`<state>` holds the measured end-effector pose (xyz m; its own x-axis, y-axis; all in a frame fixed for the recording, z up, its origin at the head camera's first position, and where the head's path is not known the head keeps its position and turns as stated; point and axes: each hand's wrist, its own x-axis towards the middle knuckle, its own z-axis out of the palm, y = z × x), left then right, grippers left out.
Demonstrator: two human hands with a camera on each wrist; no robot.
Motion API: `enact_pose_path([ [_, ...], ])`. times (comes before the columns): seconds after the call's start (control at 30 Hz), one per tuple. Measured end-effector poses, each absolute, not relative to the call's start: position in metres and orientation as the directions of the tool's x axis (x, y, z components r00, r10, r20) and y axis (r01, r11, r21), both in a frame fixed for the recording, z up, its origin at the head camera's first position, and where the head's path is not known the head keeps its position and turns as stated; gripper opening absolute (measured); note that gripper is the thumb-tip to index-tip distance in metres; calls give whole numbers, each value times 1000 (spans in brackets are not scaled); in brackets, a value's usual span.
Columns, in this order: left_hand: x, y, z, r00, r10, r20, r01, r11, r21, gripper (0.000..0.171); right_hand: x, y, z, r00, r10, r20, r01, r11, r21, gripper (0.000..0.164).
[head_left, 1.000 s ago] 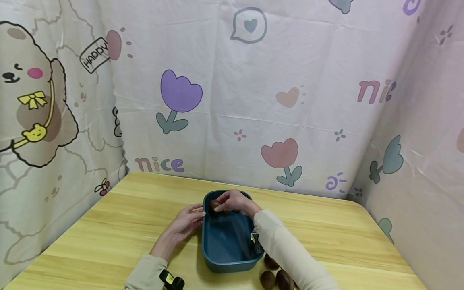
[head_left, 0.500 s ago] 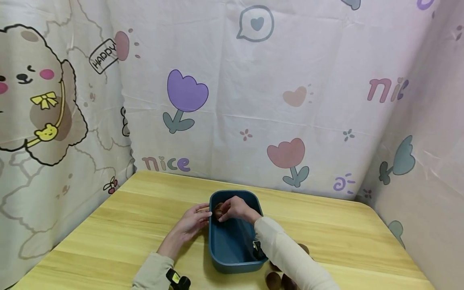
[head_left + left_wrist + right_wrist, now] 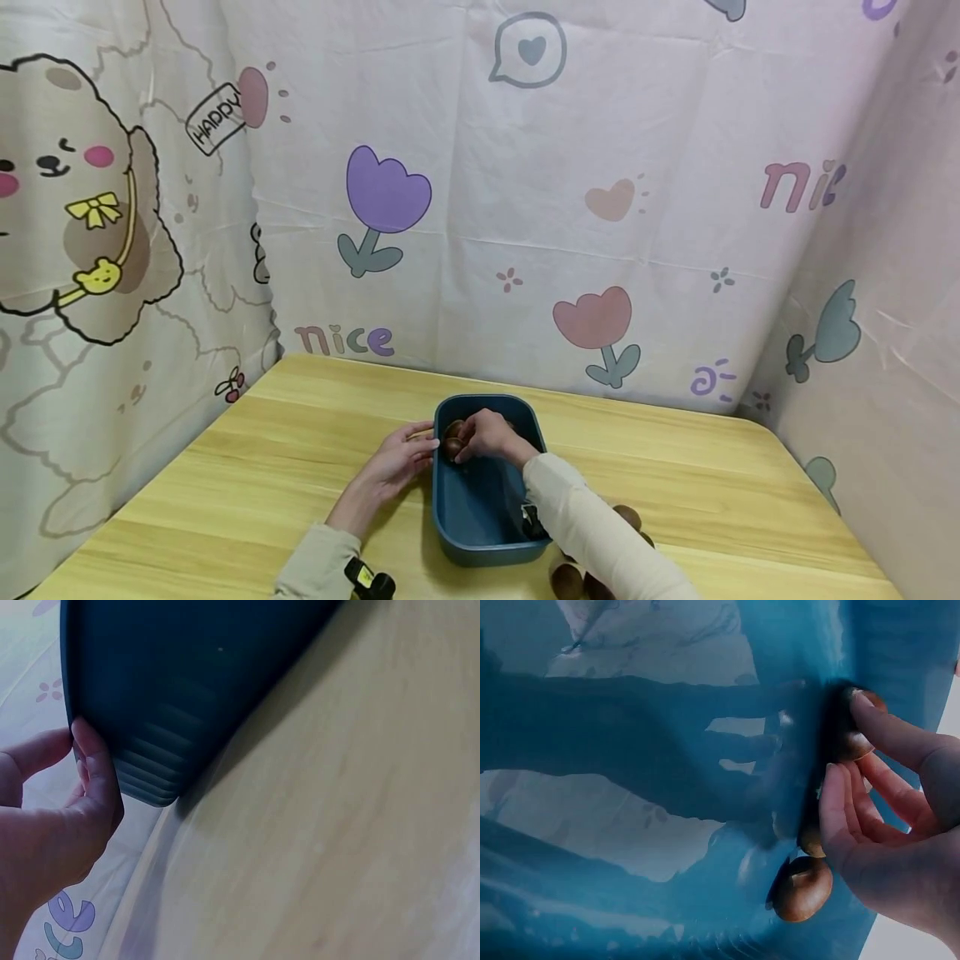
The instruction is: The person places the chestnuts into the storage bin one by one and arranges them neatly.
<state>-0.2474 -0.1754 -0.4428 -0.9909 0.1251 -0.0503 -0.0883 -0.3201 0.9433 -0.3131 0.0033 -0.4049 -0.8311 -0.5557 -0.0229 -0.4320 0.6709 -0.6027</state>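
Note:
A deep blue rectangular box stands on the table. Inside its far left part, my right hand pinches a chestnut between thumb and fingers, close to the left wall. Two other brown chestnuts lie along the box floor beside that hand, one partly hidden by another. From outside, my left hand touches the box's left wall near the far end. In the left wrist view its fingertips are right at the rim, fingers only loosely bent.
Several more chestnuts lie on the wooden table to the right of the box, partly hidden under the right sleeve. A patterned cloth hangs behind the table and at both sides.
The head view has turned slightly left. Within the box, my right hand has shifted a little toward the near end along the left wall. My left hand stays at the rim.

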Motion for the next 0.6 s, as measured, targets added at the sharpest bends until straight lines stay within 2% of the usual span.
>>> enact_pose_path([
  [0.13, -248, -175, -442, -990, 128, -53, -92, -318, 943, 47, -312, 5, -397, -841, -541, -12, -402, 640, -655, 19],
  [0.37, -246, -176, -442, -989, 137, -52, -95, -322, 942, 49, -314, 14, -368, -855, -516, 49, -343, 493, -800, 26],
  [0.6, -246, -176, -441, -991, 121, -54, -90, -314, 945, 48, -310, 28, -348, -824, -559, 87, -388, 445, -807, 25],
])
